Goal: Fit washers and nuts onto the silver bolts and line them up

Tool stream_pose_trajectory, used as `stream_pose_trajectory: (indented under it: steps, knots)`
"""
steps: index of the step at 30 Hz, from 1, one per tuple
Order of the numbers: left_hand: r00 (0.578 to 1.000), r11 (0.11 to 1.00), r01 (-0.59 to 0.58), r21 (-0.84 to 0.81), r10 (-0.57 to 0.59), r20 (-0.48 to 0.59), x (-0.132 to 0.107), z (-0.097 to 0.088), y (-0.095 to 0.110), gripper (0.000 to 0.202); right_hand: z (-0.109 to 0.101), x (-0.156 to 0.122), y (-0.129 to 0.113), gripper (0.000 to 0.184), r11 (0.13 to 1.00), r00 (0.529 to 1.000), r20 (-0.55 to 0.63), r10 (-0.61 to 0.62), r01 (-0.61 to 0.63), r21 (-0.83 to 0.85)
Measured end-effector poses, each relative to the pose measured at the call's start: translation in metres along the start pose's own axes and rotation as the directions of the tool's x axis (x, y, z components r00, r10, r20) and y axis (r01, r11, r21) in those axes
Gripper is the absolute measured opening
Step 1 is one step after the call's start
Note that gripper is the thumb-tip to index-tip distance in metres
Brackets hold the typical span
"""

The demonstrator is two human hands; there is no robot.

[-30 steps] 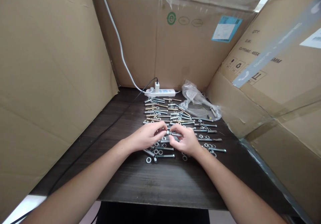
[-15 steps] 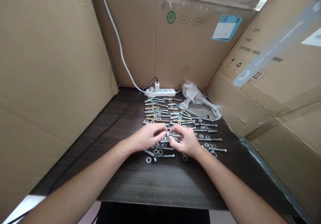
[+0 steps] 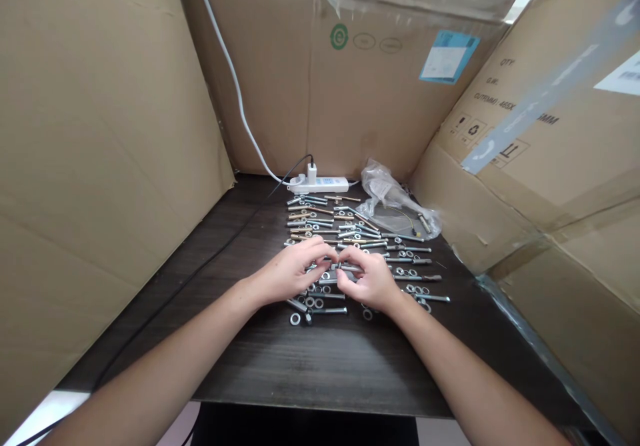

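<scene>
Between the finger and thumb of my right hand (image 3: pixel 367 276) is a silver bolt (image 3: pixel 350 269), held roughly level over the rows of hardware. At its left end sits a small nut (image 3: pixel 334 267). My left hand (image 3: pixel 293 271) has its thumb and forefinger curled round that nut, and the two forefingers nearly meet above it. Beneath and around both hands lie silver bolts (image 3: pixel 327 311), flat washers (image 3: pixel 295 319) and loose nuts (image 3: pixel 309 319). My fingers partly hide the held pieces.
Rows of silver and brass-coloured bolts (image 3: pixel 313 232) cover the middle of the dark table (image 3: pixel 300 373). Behind them are a white power strip (image 3: pixel 330 185) and a clear plastic bag (image 3: pixel 385 189). A black cable (image 3: pixel 220 251) crosses the left side. Cardboard walls (image 3: pixel 370 113) enclose the table.
My left hand's fingertips have moved slightly right and its forefinger has come over the nut, closer to the right forefinger. The right hand keeps its grip on the bolt.
</scene>
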State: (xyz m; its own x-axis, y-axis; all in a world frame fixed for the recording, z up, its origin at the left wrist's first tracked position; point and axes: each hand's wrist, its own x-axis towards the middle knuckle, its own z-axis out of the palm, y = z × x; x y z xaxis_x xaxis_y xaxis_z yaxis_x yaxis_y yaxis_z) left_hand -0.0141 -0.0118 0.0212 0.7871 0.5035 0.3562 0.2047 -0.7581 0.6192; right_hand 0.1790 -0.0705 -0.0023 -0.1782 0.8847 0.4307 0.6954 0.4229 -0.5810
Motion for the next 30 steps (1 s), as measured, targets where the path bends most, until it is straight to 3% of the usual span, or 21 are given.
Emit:
stream_pose_trajectory:
  steps: [7, 14, 18, 23, 30]
  knots:
    - [0.994, 0.996, 0.093, -0.004, -0.093, 0.058, 0.0014, 0.0022, -0.0002, 0.015, -0.0012, 0.0002, -0.0016, 0.012, 1.0, 1.0, -0.003, 0.001, -0.001, -0.004]
    - [0.991, 0.996, 0.077, 0.039, -0.081, 0.109, 0.0028, 0.0056, -0.002, 0.031, -0.0014, 0.0001, -0.0027, 0.012, 1.0, 1.0, 0.0, 0.002, -0.002, 0.002]
    - [0.992, 0.994, 0.108, -0.007, -0.107, 0.061, 0.0012, 0.0053, -0.0004, 0.019, -0.0015, 0.0004, -0.0017, 0.013, 1.0, 1.0, -0.004, 0.003, -0.003, 0.003]
    - [0.999, 0.999, 0.047, -0.023, -0.047, 0.009, -0.0009, 0.0046, -0.0008, 0.019, -0.0028, 0.0008, -0.0029, 0.014, 1.0, 1.0, -0.01, 0.006, -0.006, 0.002]
    - [0.991, 0.991, 0.113, -0.076, -0.107, 0.081, 0.0014, 0.004, -0.0001, 0.018, -0.0017, 0.0005, -0.0034, 0.013, 1.0, 1.0, -0.001, -0.003, 0.003, 0.008]
